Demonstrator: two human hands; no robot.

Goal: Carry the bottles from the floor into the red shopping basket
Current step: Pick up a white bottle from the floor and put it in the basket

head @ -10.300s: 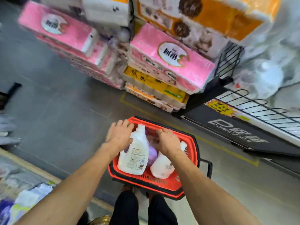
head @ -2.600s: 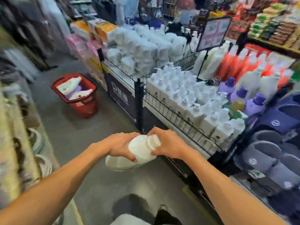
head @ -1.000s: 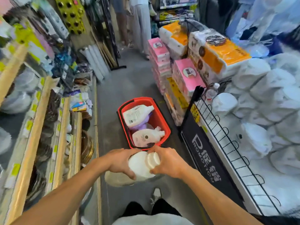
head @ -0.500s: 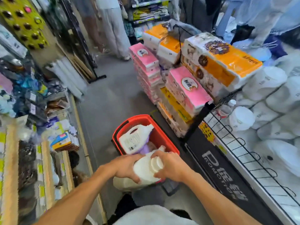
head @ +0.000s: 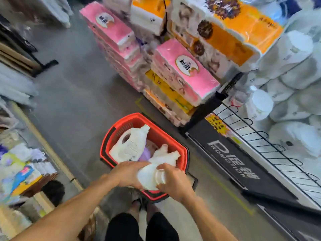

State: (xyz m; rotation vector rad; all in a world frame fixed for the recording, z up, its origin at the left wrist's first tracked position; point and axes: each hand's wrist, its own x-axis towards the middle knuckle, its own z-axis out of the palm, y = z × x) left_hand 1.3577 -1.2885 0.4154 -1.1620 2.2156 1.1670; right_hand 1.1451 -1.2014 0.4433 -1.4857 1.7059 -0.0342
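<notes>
The red shopping basket (head: 132,119) stands on the grey floor just in front of my feet. Inside it lie a large white handled bottle (head: 130,145), a smaller white bottle (head: 166,154) and something purple (head: 145,154) between them. I hold another white bottle (head: 147,176) on its side above the basket's near end. My left hand (head: 127,173) grips its body. My right hand (head: 173,180) wraps its capped neck end.
Stacked pink and yellow tissue packs (head: 185,75) and orange packs (head: 234,32) rise behind the basket. A black wire promotion bin (head: 232,159) with white refill bags runs along the right. Low shelves with goods (head: 22,171) line the left. Grey aisle floor (head: 73,94) stretches ahead.
I have walked up to the basket with the white bottle in both hands. The bottle now hangs over the basket's near end, and the basket sits closer below me.
</notes>
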